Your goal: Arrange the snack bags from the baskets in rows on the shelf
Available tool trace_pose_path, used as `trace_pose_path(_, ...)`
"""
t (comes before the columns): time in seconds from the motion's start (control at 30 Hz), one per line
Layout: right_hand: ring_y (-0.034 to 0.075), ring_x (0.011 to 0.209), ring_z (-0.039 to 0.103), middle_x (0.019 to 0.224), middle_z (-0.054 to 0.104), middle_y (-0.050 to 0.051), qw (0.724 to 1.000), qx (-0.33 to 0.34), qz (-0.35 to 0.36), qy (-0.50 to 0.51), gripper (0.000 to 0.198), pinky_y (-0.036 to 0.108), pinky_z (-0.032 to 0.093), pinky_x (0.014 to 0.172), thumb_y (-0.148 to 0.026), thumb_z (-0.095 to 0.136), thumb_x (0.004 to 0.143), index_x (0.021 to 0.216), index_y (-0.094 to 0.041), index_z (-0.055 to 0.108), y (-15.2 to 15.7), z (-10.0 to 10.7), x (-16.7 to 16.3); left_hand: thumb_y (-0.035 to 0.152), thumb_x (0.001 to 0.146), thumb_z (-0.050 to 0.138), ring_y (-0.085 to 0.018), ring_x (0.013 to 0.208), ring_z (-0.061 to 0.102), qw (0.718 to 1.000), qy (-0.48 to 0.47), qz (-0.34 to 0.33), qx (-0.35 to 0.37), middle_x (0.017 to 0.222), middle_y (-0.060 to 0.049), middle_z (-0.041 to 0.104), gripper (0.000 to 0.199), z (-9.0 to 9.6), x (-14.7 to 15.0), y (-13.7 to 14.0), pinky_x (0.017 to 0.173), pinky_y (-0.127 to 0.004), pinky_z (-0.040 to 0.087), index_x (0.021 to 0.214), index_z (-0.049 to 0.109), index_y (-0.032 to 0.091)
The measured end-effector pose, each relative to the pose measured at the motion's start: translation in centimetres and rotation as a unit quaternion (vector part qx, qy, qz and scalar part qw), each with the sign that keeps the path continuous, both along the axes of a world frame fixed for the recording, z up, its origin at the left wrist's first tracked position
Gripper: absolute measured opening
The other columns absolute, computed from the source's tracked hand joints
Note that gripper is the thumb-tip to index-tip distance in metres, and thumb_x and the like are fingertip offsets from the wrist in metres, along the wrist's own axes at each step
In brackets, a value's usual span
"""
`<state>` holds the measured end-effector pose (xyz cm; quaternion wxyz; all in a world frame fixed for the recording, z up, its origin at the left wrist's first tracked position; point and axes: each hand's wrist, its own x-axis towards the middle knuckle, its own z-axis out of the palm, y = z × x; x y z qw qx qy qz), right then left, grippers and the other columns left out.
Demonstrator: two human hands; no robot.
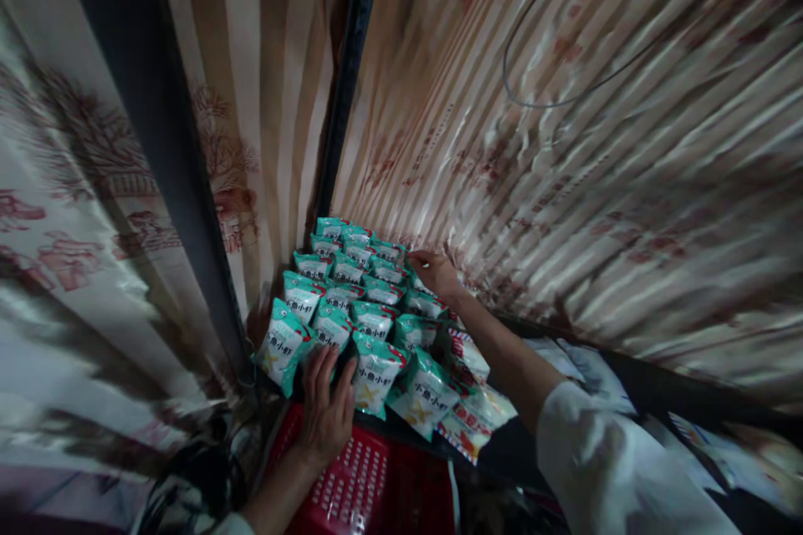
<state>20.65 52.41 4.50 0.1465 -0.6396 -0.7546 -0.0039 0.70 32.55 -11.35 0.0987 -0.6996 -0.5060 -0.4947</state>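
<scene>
Several teal and white snack bags [376,372] with dark lettering stand upright in rows on a dark shelf [514,456]. At the front row, my left hand [329,405] is open, its fingers spread against the lower part of a teal bag [332,324]. My right hand [436,272] reaches over to the back right of the rows. Its thumb and fingers are pinched together at the top of a teal bag [416,282], which the hand partly hides. Below my right forearm lie red and white snack packets [467,418], beside the teal rows.
A red perforated plastic basket [351,476] sits below the shelf's front edge. Dark metal posts [348,75] rise at the left and back corner. Striped printed sheeting [502,167] lines the back, with a loose wire [539,105] hanging there. Flat packets [595,376] lie farther right.
</scene>
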Motion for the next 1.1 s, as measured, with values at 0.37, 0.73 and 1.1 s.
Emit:
trace_pose_path(0.37,0.018,0.101,0.062,0.103,0.071,0.006,0.963,-0.034,0.264,0.03,0.029,0.03,0.047,0.089,-0.038,0.049,0.092,0.105,-0.02,0.068,-11.7,0.4,-2.4,0.028,0.087,0.049,-0.033,0.136,0.028,0.999,-0.001,-0.038,-0.019,0.138,-0.02,0.039,0.052,0.1,0.0,-1.7,0.106,-0.052,0.032,0.135,0.039,0.011)
trace_pose_path(0.73,0.027,0.104,0.056,0.104,0.067,0.012,0.94,-0.062,0.287,-0.172,0.042,0.038,0.043,0.091,-0.042,0.065,0.082,0.115,-0.015,0.062,-14.4,-0.2,-5.8,0.031,0.085,0.057,-0.034,0.134,0.031,0.999,0.022,-0.002,-0.05,0.137,-0.019,0.04,0.049,-1.4,-0.3,-2.9,0.104,-0.052,0.036,0.129,0.045,0.014)
trace_pose_path(1.1,0.023,0.104,0.059,0.113,0.063,0.011,0.966,-0.092,0.209,-0.124,0.043,0.03,0.045,0.085,-0.044,0.058,0.086,0.119,-0.018,0.058,-15.0,0.4,-5.4,0.02,0.091,0.042,-0.029,0.134,0.033,0.998,-0.024,0.014,-0.057,0.139,-0.019,0.039,0.04,-1.8,-1.1,-2.3,0.105,-0.049,0.036,0.13,0.045,0.011)
